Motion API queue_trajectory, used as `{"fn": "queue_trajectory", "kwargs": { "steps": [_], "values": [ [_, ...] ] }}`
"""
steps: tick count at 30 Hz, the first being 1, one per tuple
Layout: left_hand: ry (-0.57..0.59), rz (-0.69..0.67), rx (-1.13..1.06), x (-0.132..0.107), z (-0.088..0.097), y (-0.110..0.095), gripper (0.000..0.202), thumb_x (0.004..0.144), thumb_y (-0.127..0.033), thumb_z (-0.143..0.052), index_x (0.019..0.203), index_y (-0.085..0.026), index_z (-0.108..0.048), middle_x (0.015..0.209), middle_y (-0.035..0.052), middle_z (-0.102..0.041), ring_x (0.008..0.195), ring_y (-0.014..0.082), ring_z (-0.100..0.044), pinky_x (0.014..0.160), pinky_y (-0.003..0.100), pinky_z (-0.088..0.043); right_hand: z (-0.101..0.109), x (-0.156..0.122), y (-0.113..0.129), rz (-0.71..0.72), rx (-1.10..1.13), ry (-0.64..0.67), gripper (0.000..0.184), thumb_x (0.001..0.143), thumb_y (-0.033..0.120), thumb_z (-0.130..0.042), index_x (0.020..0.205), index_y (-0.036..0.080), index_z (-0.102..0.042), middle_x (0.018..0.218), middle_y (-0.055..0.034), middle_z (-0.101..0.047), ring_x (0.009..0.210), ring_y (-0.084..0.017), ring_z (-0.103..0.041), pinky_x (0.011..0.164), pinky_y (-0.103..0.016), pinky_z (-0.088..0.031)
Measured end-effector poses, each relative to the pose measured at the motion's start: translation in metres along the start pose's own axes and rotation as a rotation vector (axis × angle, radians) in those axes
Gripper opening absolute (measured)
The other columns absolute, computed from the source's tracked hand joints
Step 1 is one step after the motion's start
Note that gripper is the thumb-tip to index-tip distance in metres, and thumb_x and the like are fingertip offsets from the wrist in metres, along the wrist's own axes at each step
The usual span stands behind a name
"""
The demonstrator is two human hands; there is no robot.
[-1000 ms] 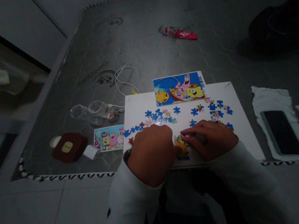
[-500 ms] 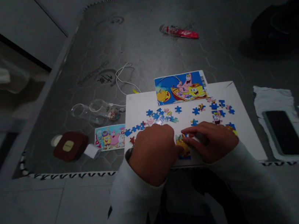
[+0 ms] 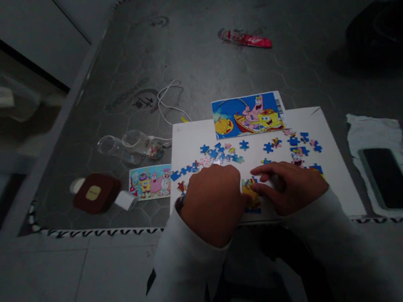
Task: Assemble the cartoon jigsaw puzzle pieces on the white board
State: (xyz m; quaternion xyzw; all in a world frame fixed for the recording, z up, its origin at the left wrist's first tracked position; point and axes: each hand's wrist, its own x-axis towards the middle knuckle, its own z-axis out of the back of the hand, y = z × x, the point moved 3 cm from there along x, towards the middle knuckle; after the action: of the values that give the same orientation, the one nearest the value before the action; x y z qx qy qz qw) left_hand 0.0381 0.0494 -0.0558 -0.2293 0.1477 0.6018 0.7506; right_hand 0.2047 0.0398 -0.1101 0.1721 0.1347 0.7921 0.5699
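Note:
A white board (image 3: 192, 137) lies on the grey mat with several loose blue and coloured puzzle pieces (image 3: 220, 152) scattered across it. A cartoon reference picture (image 3: 248, 114) rests at its far edge. Near the board's front edge sits a small joined patch of puzzle (image 3: 252, 198). My left hand (image 3: 213, 203) lies curled over the board, its fingertips at the patch's left side. My right hand (image 3: 291, 184) presses on the patch from the right, index finger stretched out, thumb against the pieces.
Left of the board lie a second cartoon card (image 3: 150, 182), a dark red case (image 3: 95, 193), a small white box (image 3: 125, 199), a clear container (image 3: 126, 146) and a white cable (image 3: 168, 100). A phone (image 3: 389, 177) rests on white cloth at right. A red wrapper (image 3: 246, 39) lies farther off.
The camera has shifted slightly, so everything sits a little to the right. Both hands stay on the joined patch; my right index finger has lifted and straightened a little.

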Motion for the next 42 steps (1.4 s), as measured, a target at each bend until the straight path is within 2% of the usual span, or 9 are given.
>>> {"fn": "queue_trajectory", "kwargs": {
  "steps": [3,7,14,21,25,28,34,38,42],
  "values": [
    [0.008,0.0,-0.01,0.0,-0.001,0.0,0.035,0.091,-0.042,-0.055,0.108,-0.019,-0.075,0.08,0.0111,-0.072,0.088,0.0334,-0.072,0.075,0.043,-0.056,0.003,0.001,0.0,-0.009,0.043,0.032,0.011,0.089,0.03,-0.07,0.098,0.027,-0.074,0.085,0.0014,-0.073,0.066,-0.016,-0.063,0.059,-0.029,-0.042],
    [0.003,0.002,-0.008,0.0,-0.001,0.0,0.031,0.09,-0.04,-0.058,0.106,-0.019,-0.075,0.08,0.0105,-0.072,0.089,0.0332,-0.072,0.075,0.042,-0.056,0.006,0.002,-0.003,0.003,0.069,0.064,0.016,0.093,0.032,-0.065,0.102,0.027,-0.077,0.085,0.0008,-0.073,0.057,-0.014,-0.058,0.054,-0.029,-0.039],
    [-0.001,-0.001,-0.004,-0.004,-0.002,-0.002,0.033,0.09,-0.042,-0.06,0.109,-0.019,-0.075,0.084,0.0117,-0.073,0.091,0.0345,-0.071,0.075,0.044,-0.055,0.01,0.002,-0.001,0.054,-0.04,0.042,0.015,0.092,0.028,-0.066,0.102,0.029,-0.078,0.088,0.0001,-0.075,0.077,-0.018,-0.068,0.065,-0.03,-0.045],
    [-0.054,0.018,-0.011,-0.002,0.004,0.003,0.039,0.093,-0.051,-0.059,0.106,-0.018,-0.076,0.086,0.0112,-0.073,0.09,0.0348,-0.07,0.076,0.045,-0.055,0.013,0.002,-0.003,0.036,-0.091,0.027,0.02,0.087,0.031,-0.075,0.107,0.027,-0.076,0.095,-0.0012,-0.075,0.08,-0.019,-0.069,0.065,-0.031,-0.045],
    [-0.073,0.07,-0.009,0.0,0.004,0.005,0.039,0.092,-0.05,-0.06,0.105,-0.017,-0.076,0.086,0.0117,-0.073,0.092,0.0351,-0.071,0.077,0.044,-0.055,0.009,0.003,-0.007,0.067,-0.112,0.082,0.017,0.086,0.036,-0.075,0.102,0.03,-0.077,0.094,-0.0005,-0.074,0.077,-0.019,-0.068,0.064,-0.031,-0.044],
    [-0.058,0.076,-0.029,0.001,0.004,0.005,0.037,0.092,-0.049,-0.062,0.103,-0.017,-0.076,0.086,0.0114,-0.073,0.094,0.0354,-0.071,0.078,0.044,-0.056,0.007,0.003,-0.007,0.064,-0.072,0.111,0.016,0.087,0.031,-0.073,0.103,0.029,-0.076,0.092,0.0003,-0.074,0.082,-0.02,-0.069,0.069,-0.032,-0.046],
    [-0.029,0.088,-0.06,0.001,0.007,0.004,0.033,0.092,-0.046,-0.062,0.094,-0.017,-0.077,0.088,0.0124,-0.074,0.096,0.0375,-0.071,0.081,0.048,-0.056,0.008,0.0,0.001,0.041,-0.033,0.065,0.015,0.089,0.024,-0.068,0.102,0.025,-0.076,0.097,-0.0011,-0.076,0.081,-0.019,-0.069,0.071,-0.031,-0.047],
    [-0.03,0.076,-0.059,0.002,0.005,0.004,0.034,0.092,-0.047,-0.061,0.086,-0.017,-0.076,0.086,0.0125,-0.074,0.098,0.0384,-0.07,0.082,0.05,-0.056,0.007,-0.003,0.0,0.032,-0.111,0.026,0.017,0.088,0.031,-0.07,0.103,0.025,-0.075,0.1,-0.0029,-0.076,0.084,-0.021,-0.07,0.071,-0.033,-0.046],
    [-0.02,0.053,-0.06,0.007,0.004,0.006,0.036,0.091,-0.048,-0.061,0.08,-0.017,-0.075,0.083,0.0127,-0.073,0.094,0.0375,-0.071,0.081,0.049,-0.056,0.005,-0.007,0.003,0.026,-0.219,0.012,0.02,0.087,0.041,-0.069,0.097,0.026,-0.077,0.091,-0.0035,-0.076,0.077,-0.026,-0.07,0.07,-0.038,-0.044]
  ]
}}
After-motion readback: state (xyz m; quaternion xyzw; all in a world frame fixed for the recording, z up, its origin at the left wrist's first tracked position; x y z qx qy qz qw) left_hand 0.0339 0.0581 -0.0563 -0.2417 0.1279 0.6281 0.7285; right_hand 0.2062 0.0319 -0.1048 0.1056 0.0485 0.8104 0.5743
